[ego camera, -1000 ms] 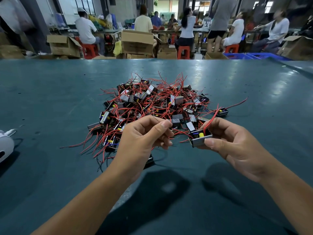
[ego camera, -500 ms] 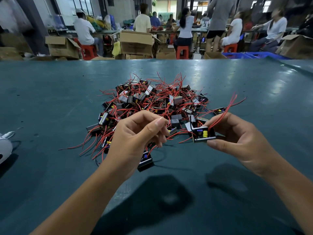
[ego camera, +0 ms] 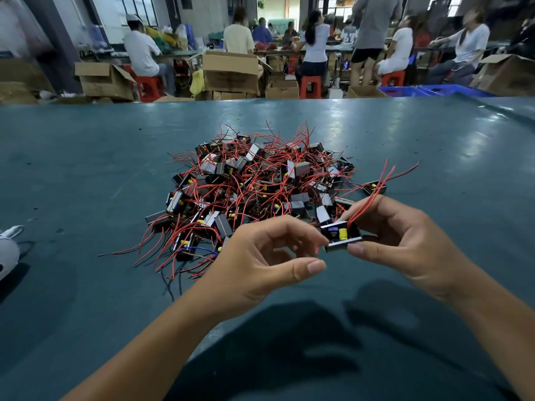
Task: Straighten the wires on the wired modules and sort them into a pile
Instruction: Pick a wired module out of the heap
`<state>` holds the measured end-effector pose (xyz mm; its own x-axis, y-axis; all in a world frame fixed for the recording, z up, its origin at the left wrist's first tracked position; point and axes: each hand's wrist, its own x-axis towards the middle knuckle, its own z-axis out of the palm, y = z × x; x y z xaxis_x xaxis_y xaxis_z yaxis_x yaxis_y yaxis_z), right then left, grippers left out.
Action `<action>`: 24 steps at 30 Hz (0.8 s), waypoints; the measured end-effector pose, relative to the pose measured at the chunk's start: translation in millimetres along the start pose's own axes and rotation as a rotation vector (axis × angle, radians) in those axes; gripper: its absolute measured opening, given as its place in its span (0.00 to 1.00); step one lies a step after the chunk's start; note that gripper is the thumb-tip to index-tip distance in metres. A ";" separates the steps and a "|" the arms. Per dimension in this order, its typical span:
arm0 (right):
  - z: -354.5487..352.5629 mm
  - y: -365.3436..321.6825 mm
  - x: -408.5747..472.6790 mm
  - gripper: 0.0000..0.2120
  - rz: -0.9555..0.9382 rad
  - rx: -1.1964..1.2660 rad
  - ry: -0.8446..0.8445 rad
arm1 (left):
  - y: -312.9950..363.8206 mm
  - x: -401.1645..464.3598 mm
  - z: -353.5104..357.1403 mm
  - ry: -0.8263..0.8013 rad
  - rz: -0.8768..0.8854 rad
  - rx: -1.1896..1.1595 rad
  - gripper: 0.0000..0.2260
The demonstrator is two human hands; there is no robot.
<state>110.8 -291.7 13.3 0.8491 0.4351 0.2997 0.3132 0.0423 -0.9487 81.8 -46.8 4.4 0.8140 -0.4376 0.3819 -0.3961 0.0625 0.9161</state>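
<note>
A tangled pile of small black wired modules (ego camera: 260, 183) with red wires lies on the teal table (ego camera: 86, 169). My right hand (ego camera: 405, 241) pinches one module (ego camera: 340, 237) between thumb and fingers, just above the table in front of the pile. That module's red wires (ego camera: 379, 186) run up past my fingers toward the upper right. My left hand (ego camera: 266, 256) is right beside the module, its fingers loosely curled and the thumb held apart. Nothing shows in its grasp, and its fingertips are close to the module's left end.
One separate module (ego camera: 376, 186) lies at the pile's right side. A white object (ego camera: 7, 250) sits at the table's left edge. Beyond the far edge are cardboard boxes (ego camera: 230, 72), red stools and several seated people.
The module that dangled by its wires from my left hand is gone from it. That hand moved right, toward the module in my right hand, which turned the module slightly.
</note>
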 end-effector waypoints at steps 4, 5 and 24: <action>-8.4 2.5 0.4 0.16 0.151 -0.100 -0.139 | -0.8 1.2 -0.3 -0.057 0.091 0.375 0.04; -11.1 4.2 0.0 0.16 0.213 -0.142 -0.209 | -2.8 0.4 0.4 -0.105 0.154 0.562 0.04; -24.1 -5.7 -4.4 0.11 0.232 -0.326 -0.396 | -14.8 -2.3 14.8 -0.265 0.177 0.856 0.10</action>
<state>115.5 -315.6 19.8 0.7065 0.7070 -0.0335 0.3058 -0.3475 -0.8864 79.5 -60.0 -11.9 0.6290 -0.6832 0.3709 -0.7719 -0.4922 0.4025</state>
